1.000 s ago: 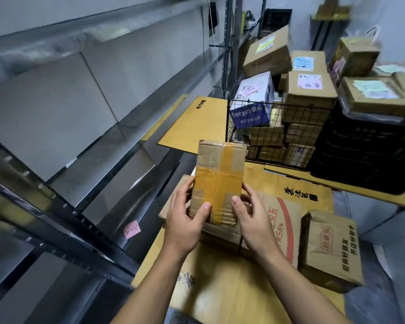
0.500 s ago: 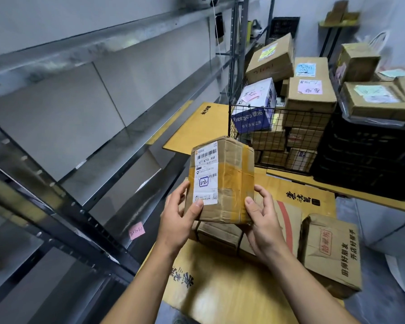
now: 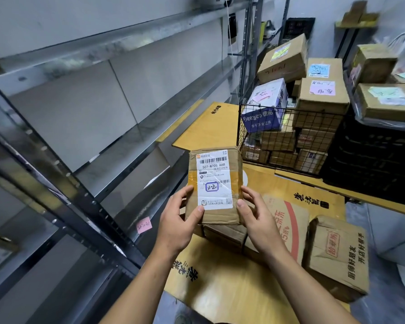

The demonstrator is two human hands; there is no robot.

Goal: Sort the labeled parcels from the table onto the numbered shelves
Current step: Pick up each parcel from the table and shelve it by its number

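I hold a small brown cardboard parcel [image 3: 216,169] upright above the table, its white shipping label facing me with "2-2" handwritten in a blue box. My left hand [image 3: 179,220] grips its lower left edge, thumb on the label's corner. My right hand [image 3: 256,218] grips the lower right edge. Under the parcel lie more brown parcels [image 3: 225,235] on the table [image 3: 222,286], which is covered with yellow cardboard. Grey metal shelves [image 3: 117,146] run along my left, with a pink note [image 3: 144,225] stuck on a shelf edge.
A printed brown carton [image 3: 337,256] lies at the table's right. Beyond it a black wire basket [image 3: 281,134] is piled with labelled boxes, next to black crates [image 3: 372,160] topped with more parcels. A second shelving post [image 3: 250,43] stands at the back.
I have turned the parcel in both hands from its taped side round to its label side and lifted it slightly. My view has shifted a little closer.
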